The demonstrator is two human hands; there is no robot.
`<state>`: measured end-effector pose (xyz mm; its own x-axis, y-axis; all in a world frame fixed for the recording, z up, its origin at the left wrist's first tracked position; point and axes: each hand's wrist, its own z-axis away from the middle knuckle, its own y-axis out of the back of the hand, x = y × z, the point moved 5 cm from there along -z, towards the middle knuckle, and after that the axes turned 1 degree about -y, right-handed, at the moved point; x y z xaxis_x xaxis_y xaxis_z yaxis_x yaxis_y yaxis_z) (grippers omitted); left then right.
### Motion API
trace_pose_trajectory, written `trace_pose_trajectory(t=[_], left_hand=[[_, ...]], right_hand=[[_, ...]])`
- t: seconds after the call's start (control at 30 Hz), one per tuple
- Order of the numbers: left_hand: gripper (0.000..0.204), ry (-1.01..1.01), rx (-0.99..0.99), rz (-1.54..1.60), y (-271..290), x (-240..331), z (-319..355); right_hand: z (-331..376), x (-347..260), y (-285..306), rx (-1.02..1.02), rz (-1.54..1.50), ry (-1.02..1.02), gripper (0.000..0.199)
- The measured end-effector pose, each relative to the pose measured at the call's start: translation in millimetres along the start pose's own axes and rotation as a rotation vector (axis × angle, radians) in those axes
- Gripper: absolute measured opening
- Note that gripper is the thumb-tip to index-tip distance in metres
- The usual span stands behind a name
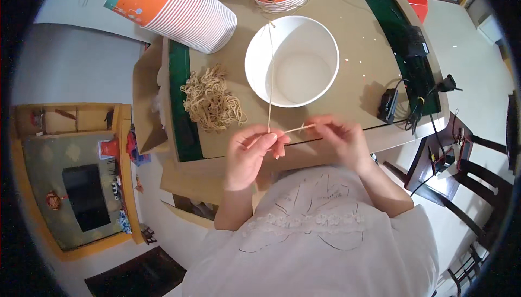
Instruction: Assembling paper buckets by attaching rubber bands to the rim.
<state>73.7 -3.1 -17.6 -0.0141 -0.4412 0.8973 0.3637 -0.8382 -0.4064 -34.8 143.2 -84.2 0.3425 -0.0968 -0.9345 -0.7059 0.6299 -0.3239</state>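
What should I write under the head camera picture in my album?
Left hand and right hand hold string stretched over a white tub, a tangled pile of string to its left.

We've got thin beige cord (272, 77) stretched straight across our open white bucket (323, 47), then angling right.

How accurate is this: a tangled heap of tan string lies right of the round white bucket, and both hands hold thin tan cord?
One slip: the tangled heap of tan string lies left of the round white bucket, as the head view shows. The left hand and right hand do hold thin tan cord.
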Motion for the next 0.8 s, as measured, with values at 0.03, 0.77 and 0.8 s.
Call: trace_pose_trajectory(t=[0.03, 0.77, 0.8], left_hand=[[0.015, 0.021, 0.035, -0.076, 3.0, -3.0, 3.2], [0.018, 0.020, 0.012, -0.331, -42.7, -7.9, -1.9], [0.018, 0.014, 0.012, -0.330, -42.8, -11.1, -5.6]], right_hand=[[-1.1, 2.5, 5.6, 0.086, -0.086, 0.009, 0.021], [22.2, -33.8, -37.1, -0.146, -0.267, 0.309, 0.019], [21.3, -33.9, -38.5, -0.143, -0.237, 0.310, 0.022]])
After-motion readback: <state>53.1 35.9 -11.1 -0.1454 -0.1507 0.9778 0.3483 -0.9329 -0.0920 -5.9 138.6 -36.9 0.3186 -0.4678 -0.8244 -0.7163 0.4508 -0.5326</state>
